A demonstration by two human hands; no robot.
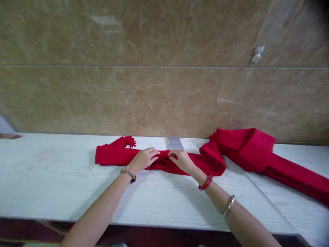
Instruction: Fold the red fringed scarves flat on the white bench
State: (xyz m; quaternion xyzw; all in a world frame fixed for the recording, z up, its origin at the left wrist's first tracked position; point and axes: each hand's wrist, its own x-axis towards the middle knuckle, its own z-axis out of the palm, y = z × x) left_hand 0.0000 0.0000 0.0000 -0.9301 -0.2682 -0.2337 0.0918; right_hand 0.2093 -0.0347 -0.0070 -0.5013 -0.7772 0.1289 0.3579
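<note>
At 6 o'clock from the middle of the view, a red cloth (161,166) lies as a long, narrow folded strip on a white tabletop (64,192). Its far end, toward 8 o'clock, is squared off, with a tasselled fringe (128,141) poking out behind. Creases bunch midway along it, and toward 4 o'clock it turns up in a loose loop beside a thicker pile of red fabric (244,149); I cannot tell whether the two are one piece. From the pile a layered band runs out of view between 3 and 4 o'clock.

The left hand (144,159), at 7 o'clock, and the right hand (183,162), at 5, sit on the strip with fingers bent; I cannot tell whether either grips it.

The tabletop shows fine grain and a slanting seam (264,192) at 4 o'clock. Behind the strip, at 5, lies a flat, pale-faced device (175,143). Brownish marbled tiles (154,96) form the wall, crossed by a level joint, with a small shiny fitting (257,54) at 2 o'clock.
</note>
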